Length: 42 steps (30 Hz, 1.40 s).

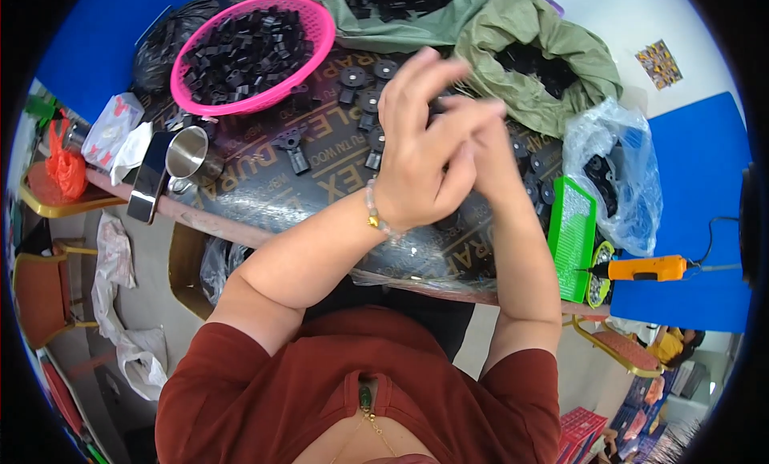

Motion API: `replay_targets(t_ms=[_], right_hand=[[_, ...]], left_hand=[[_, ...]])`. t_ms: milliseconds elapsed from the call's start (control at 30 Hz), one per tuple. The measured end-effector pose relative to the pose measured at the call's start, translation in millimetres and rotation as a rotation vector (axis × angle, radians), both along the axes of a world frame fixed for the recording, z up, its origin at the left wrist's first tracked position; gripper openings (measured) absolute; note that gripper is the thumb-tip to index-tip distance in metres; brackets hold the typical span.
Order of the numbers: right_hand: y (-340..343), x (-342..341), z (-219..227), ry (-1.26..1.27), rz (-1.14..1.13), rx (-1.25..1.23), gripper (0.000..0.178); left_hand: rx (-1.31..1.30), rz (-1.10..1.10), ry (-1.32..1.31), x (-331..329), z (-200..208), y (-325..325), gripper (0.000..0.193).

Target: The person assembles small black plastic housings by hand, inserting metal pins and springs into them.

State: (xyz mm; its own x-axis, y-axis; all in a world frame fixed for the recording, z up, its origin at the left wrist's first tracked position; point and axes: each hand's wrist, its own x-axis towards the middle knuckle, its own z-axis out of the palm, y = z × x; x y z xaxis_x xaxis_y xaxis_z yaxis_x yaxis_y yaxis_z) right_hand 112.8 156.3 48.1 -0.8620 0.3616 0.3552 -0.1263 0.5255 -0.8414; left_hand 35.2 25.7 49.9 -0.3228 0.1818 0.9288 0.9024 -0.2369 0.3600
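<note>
Above the middle of the table, my two hands meet, both smeared by motion. My left hand, with a bead bracelet at the wrist, has its fingers stretched out and apart, crossing in front of the other hand. My right hand is mostly covered by it, so its fingers and anything in them are hidden. A dark patch shows between the hands; whether it is a held part or one on the table I cannot tell. Several black plastic parts with round heads lie behind and around the hands. One such part lies apart, to the left.
A pink basket of small black pieces stands far left. Green woven sacks with black parts are at the back. Rightward are a clear plastic bag, a green tray and an orange electric screwdriver. A metal mug and phone sit left.
</note>
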Motion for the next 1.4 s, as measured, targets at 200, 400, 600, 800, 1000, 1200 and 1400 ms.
replay_targets(t_ms=[200,400,600,800,1000,1200,1400], right_hand=[[9.6,121.2,19.6,-0.169,-0.181,-0.255,0.027],[14.8,193.1,0.9,-0.437,-0.402,0.5,0.01],[-5.6,224.2,-27.7,-0.549,-0.383,0.641,0.01],[-9.4,237.3,-47.7,-0.422,-0.405,0.767,0.014],[-6.2,238.0,-51.5,-0.287,-0.52,0.659,0.015],[0.3,243.3,-51.8,-0.315,-0.558,0.559,0.015],[3.4,242.9,-53.2,-0.329,-0.592,0.494,0.012]], left_hand=[[-0.664,-0.88,-0.506,28.4,-18.6,13.6,0.056],[-0.806,-1.063,-0.89,40.1,-27.3,21.2,0.051],[-0.773,-1.144,-1.063,40.8,-30.4,23.6,0.045],[-0.757,-1.168,-1.14,43.6,-32.1,25.6,0.044],[-0.783,-1.187,-1.121,44.7,-35.3,25.1,0.045],[-0.796,-1.182,-1.121,46.4,-35.8,24.9,0.047],[-0.811,-1.216,-1.155,48.5,-34.7,23.9,0.048]])
